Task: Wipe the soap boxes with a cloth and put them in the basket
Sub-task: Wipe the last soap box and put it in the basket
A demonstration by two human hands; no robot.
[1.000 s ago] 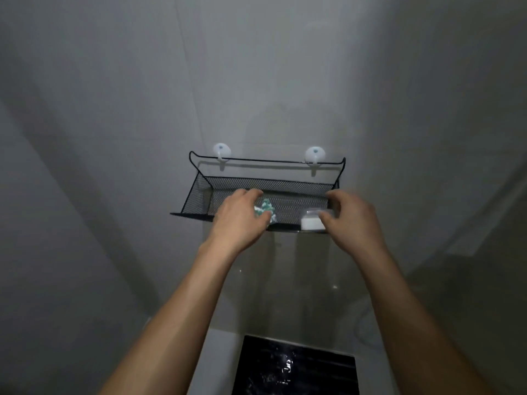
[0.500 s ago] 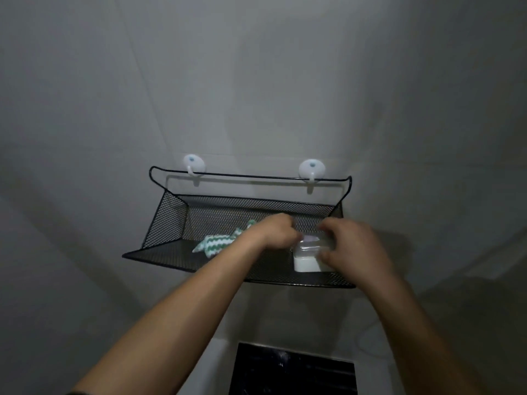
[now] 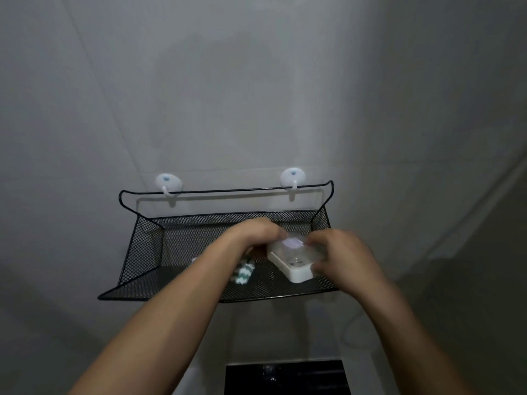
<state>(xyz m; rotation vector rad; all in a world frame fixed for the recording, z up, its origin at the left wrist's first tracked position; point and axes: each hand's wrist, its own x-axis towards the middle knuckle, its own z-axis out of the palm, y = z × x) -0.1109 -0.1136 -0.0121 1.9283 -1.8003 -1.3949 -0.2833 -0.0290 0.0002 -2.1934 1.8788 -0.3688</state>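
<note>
Soap box sits in the basket, right side; we note left hand and right hand both curled, gripping it.

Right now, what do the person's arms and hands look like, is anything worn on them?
Both forearms are bare as far as the picture shows, with no sleeves in view. The left hand and the right hand wear no gloves, and no watch, bracelet or ring can be seen. The light is dim, so small markings could not be told.
</note>
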